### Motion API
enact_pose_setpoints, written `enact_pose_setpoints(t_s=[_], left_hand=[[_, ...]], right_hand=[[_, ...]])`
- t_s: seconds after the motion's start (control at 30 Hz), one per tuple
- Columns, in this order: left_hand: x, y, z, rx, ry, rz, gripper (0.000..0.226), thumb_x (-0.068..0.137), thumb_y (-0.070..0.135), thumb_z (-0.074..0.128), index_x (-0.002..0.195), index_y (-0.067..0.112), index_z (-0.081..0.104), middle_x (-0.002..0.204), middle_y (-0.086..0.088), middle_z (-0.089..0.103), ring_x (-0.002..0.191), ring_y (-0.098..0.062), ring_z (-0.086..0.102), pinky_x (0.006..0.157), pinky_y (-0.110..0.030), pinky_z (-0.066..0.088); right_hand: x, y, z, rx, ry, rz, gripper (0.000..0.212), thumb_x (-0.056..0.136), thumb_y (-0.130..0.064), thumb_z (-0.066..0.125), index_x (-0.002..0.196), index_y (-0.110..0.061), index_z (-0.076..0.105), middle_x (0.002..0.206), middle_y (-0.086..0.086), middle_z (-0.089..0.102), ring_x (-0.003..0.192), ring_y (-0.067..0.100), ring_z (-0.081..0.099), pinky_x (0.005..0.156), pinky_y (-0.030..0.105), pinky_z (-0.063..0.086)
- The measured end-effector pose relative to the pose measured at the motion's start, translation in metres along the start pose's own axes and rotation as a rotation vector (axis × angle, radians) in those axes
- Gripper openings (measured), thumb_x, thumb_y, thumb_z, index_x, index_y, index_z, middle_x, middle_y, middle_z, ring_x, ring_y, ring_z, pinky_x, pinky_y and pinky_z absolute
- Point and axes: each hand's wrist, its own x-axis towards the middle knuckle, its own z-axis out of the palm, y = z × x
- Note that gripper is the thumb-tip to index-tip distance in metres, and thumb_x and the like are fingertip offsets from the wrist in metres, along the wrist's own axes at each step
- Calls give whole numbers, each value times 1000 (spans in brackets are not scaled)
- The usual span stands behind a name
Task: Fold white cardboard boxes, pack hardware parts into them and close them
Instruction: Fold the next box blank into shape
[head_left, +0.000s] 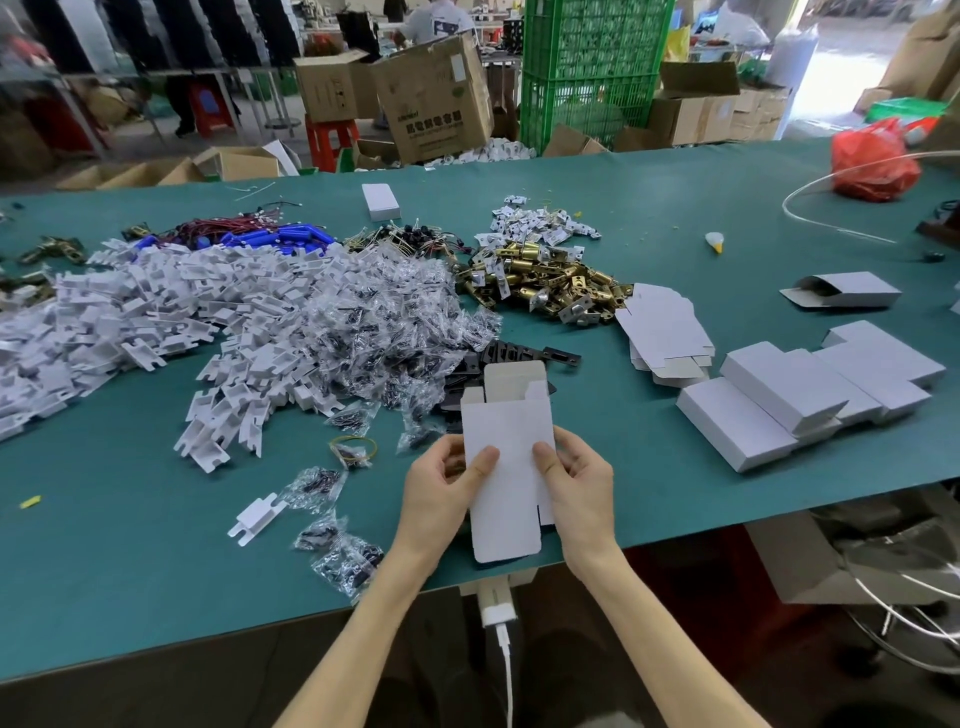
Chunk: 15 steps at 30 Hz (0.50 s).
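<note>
I hold a white cardboard box (509, 457) upright over the table's near edge; its top flaps stand open and its bottom flap hangs loose. My left hand (441, 493) grips its left side with the thumb on the front face. My right hand (579, 488) grips the right side the same way. A stack of flat box blanks (665, 332) lies to the right, and beyond it closed white boxes (800, 395). Brass latch parts (545, 280) are heaped behind, black plates (524, 356) lie just past the box, and bagged screws (374, 312) spread to the left.
White plastic pieces (156, 312) cover the left of the green table (130, 571). Loose screw bags (337, 545) and rubber bands (353, 449) lie near my left arm. An open box (847, 291) and a red bag (872, 161) sit far right. Cartons and green crates stand behind.
</note>
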Motion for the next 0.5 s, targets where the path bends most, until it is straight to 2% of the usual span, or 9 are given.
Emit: enact_pose_setpoints(t_s=[0.07, 0.17, 0.23, 0.3, 0.37, 0.5], left_hand=[[-1, 0, 0, 24, -31, 14, 29, 88, 36, 74, 107, 14, 71, 103, -3, 79, 93, -22, 76, 75, -37, 63], [0, -1, -2, 2, -3, -5, 27, 90, 32, 73, 106, 10, 71, 100, -5, 79, 92, -29, 76, 76, -44, 63], [0, 0, -2, 6, -17, -9, 25, 91, 30, 72, 108, 12, 70, 101, -5, 79, 92, -29, 76, 74, -43, 64], [-1, 2, 1, 27, -55, 6, 24, 94, 31, 72, 114, 17, 68, 104, -1, 79, 93, -24, 77, 72, -38, 64], [-2, 5, 2, 19, -71, 23, 24, 97, 33, 72, 120, 26, 66, 109, 2, 77, 93, -21, 77, 71, -36, 63], [-2, 9, -3, -88, -97, -7, 37, 98, 40, 65, 134, 32, 62, 115, 0, 75, 92, -22, 76, 65, -33, 61]], right_hand=[[0, 0, -1, 0, 9, 5, 18, 99, -15, 64, 116, -18, 69, 102, 3, 79, 93, 29, 75, 79, 47, 63], [-1, -4, -1, -18, -57, 4, 45, 98, -21, 68, 140, -28, 54, 94, 8, 78, 87, 28, 75, 73, 45, 64], [-1, -6, -2, -24, -70, -30, 57, 98, -22, 67, 148, -39, 46, 102, 8, 75, 92, 23, 74, 73, 40, 64], [-2, -6, -1, -52, -64, -64, 56, 100, -22, 65, 146, -46, 46, 118, 2, 70, 98, 20, 72, 74, 37, 63], [-4, -6, 3, -99, -72, -80, 52, 99, -23, 66, 144, -45, 49, 130, -2, 64, 99, 18, 72, 74, 36, 63], [-4, -7, 5, -122, -166, -45, 56, 96, -25, 70, 146, -35, 46, 111, 9, 70, 96, 20, 73, 82, 40, 62]])
